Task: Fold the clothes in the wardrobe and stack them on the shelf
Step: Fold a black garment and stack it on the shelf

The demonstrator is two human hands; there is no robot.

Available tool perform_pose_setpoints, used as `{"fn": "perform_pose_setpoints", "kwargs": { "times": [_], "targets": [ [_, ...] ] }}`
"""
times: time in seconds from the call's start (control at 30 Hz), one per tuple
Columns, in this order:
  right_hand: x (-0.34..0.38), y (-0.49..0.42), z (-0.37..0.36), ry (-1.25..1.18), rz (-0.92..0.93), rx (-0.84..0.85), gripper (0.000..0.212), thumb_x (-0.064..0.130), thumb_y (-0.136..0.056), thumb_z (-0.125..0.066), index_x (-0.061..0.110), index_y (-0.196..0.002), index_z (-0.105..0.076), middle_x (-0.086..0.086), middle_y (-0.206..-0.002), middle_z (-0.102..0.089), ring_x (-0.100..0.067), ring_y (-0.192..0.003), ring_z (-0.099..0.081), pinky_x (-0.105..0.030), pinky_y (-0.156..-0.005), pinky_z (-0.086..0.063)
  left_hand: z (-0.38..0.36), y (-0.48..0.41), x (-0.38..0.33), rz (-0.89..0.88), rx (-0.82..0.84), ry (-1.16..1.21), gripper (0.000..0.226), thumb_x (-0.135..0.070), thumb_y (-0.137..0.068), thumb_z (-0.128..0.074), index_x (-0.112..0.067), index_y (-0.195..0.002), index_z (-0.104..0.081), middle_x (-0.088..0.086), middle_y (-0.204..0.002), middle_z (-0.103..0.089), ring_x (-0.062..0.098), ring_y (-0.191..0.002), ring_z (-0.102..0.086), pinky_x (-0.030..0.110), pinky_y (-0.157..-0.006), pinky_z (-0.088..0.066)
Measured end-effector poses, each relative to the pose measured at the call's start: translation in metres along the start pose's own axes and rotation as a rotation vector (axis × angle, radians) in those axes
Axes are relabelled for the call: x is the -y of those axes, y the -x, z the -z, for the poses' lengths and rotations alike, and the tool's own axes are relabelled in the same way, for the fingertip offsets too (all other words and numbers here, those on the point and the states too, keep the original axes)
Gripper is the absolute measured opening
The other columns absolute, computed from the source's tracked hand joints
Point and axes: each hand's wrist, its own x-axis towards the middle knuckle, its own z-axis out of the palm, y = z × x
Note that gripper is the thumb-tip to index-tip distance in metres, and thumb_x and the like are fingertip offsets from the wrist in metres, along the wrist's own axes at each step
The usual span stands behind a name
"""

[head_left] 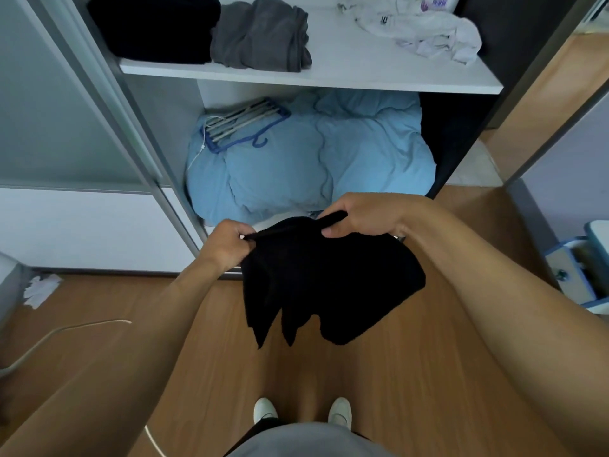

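Observation:
A black garment [323, 285] hangs in front of me over the wooden floor, held up by its top edge. My left hand [230, 242] pinches its left corner, and my right hand [359, 216] grips the right corner. On the white shelf [346, 61] above lie a folded black pile [155, 24], a folded grey garment [260, 34] beside it, and a crumpled white garment [431, 31] at the right.
A light blue duvet [313, 153] fills the compartment under the shelf, with a blue hanger rack [244, 127] on top. A sliding wardrobe door [66, 127] stands at the left. A cable [66, 331] and white scrap [39, 288] lie on the floor; a small blue drawer unit [580, 272] is right.

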Motion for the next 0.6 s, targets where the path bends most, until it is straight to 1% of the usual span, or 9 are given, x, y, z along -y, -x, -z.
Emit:
{"fn": "perform_pose_setpoints", "kwargs": {
  "times": [0.07,0.13,0.23,0.27,0.33,0.4,0.47,0.53,0.6],
  "targets": [
    [0.0,0.0,0.0,-0.074,-0.04,0.059,0.017,0.014,-0.095,-0.066,0.012,-0.11,-0.074,-0.011,-0.108,-0.075,-0.02,-0.094,-0.072,-0.03,-0.09,-0.056,0.0,-0.003,-0.009,-0.002,-0.055,0.033,0.032,0.007,-0.086,-0.06,-0.016,-0.068,-0.073,-0.006,-0.064,-0.064,0.005,-0.059,-0.055,0.011,-0.057,-0.041],
    [0.001,-0.001,-0.001,-0.173,-0.097,0.069,0.009,0.01,-0.091,-0.068,0.011,-0.097,-0.075,-0.012,-0.095,-0.075,-0.022,-0.083,-0.071,-0.032,-0.077,-0.059,-0.001,-0.006,-0.02,-0.022,-0.077,0.087,0.032,0.01,-0.085,-0.061,-0.015,-0.071,-0.073,-0.004,-0.07,-0.069,0.004,-0.064,-0.059,0.007,-0.061,-0.044],
    [0.006,-0.004,-0.002,-0.209,-0.165,0.015,0.009,0.008,-0.083,-0.07,0.011,-0.092,-0.068,-0.009,-0.084,-0.07,-0.022,-0.074,-0.067,-0.029,-0.063,-0.057,-0.003,-0.009,-0.031,-0.046,-0.067,0.204,0.042,0.014,-0.082,-0.061,-0.021,-0.059,-0.069,-0.017,-0.055,-0.064,-0.006,-0.054,-0.057,0.005,-0.056,-0.042],
    [0.008,-0.005,-0.003,-0.209,-0.17,0.0,0.01,0.009,-0.082,-0.071,0.011,-0.091,-0.067,-0.009,-0.082,-0.069,-0.021,-0.072,-0.067,-0.028,-0.062,-0.056,-0.004,-0.009,-0.032,-0.046,-0.056,0.243,0.043,0.013,-0.082,-0.062,-0.022,-0.057,-0.068,-0.018,-0.051,-0.061,-0.007,-0.051,-0.055,0.006,-0.055,-0.041],
    [0.011,-0.007,-0.004,-0.241,-0.148,-0.019,0.01,0.01,-0.08,-0.072,0.012,-0.088,-0.067,-0.009,-0.081,-0.07,-0.02,-0.07,-0.068,-0.028,-0.064,-0.057,-0.008,-0.009,-0.034,-0.028,-0.026,0.322,0.034,0.005,-0.086,-0.064,-0.019,-0.063,-0.07,-0.018,-0.053,-0.061,-0.007,-0.051,-0.054,0.008,-0.055,-0.042],
    [0.015,-0.008,-0.005,-0.304,-0.112,-0.006,0.01,0.011,-0.082,-0.074,0.012,-0.09,-0.07,-0.011,-0.087,-0.073,-0.021,-0.074,-0.07,-0.03,-0.068,-0.059,-0.013,-0.005,-0.035,-0.025,0.013,0.428,0.029,0.0,-0.09,-0.061,-0.02,-0.073,-0.074,-0.012,-0.064,-0.067,-0.002,-0.059,-0.059,0.011,-0.06,-0.046],
    [0.021,-0.009,-0.006,-0.33,-0.075,0.037,0.01,0.013,-0.085,-0.073,0.011,-0.095,-0.073,-0.013,-0.093,-0.075,-0.022,-0.078,-0.072,-0.033,-0.073,-0.061,-0.018,-0.002,-0.035,-0.033,0.068,0.539,0.031,-0.007,-0.09,-0.06,-0.03,-0.083,-0.079,-0.009,-0.082,-0.075,0.002,-0.075,-0.068,0.014,-0.068,-0.052],
    [0.023,-0.01,-0.006,-0.326,-0.053,0.064,0.006,0.016,-0.088,-0.072,0.016,-0.087,-0.078,-0.011,-0.091,-0.075,-0.021,-0.076,-0.073,-0.033,-0.071,-0.063,-0.024,0.002,-0.034,-0.048,0.136,0.601,0.025,-0.027,-0.084,-0.063,-0.04,-0.101,-0.076,-0.011,-0.102,-0.077,0.002,-0.094,-0.071,0.015,-0.076,-0.054],
    [0.023,-0.011,-0.005,-0.329,-0.038,0.068,0.018,0.019,-0.091,-0.071,0.02,-0.074,-0.078,-0.006,-0.083,-0.076,-0.018,-0.071,-0.073,-0.027,-0.061,-0.06,-0.032,0.004,-0.034,-0.003,0.166,0.594,0.046,-0.045,-0.079,-0.066,-0.036,-0.124,-0.066,-0.01,-0.117,-0.073,0.007,-0.107,-0.068,0.02,-0.084,-0.055]
  ]
}}
